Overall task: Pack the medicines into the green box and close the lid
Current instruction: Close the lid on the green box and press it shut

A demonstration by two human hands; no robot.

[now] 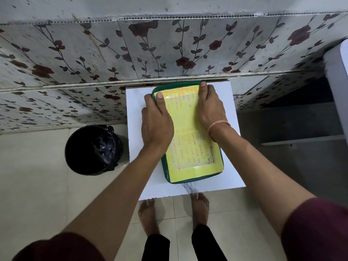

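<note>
A: Lid (190, 132) sits on the green box (164, 166), mid white table (135, 147), far end near the wall. Seated yet?

B: Can't tell. Left hand (157, 121) lies flat, wrapped over the left edge, thumb on top; right hand (210, 106) same on the right, w/ pink wristband (218, 127).

A: Meds?

B: None visible, prob. inside.

A: Then press down evenly, both sides, then work along the rim toward the near corners so nothing stays proud.

A home, likely a kitchen or utility corner: rose-patterned wall tiles (169, 51), stained in places, a pale tiled floor (37, 185), a black lined bin (93, 149) beside a small white table (135, 113), and bare feet (148, 213).
</note>
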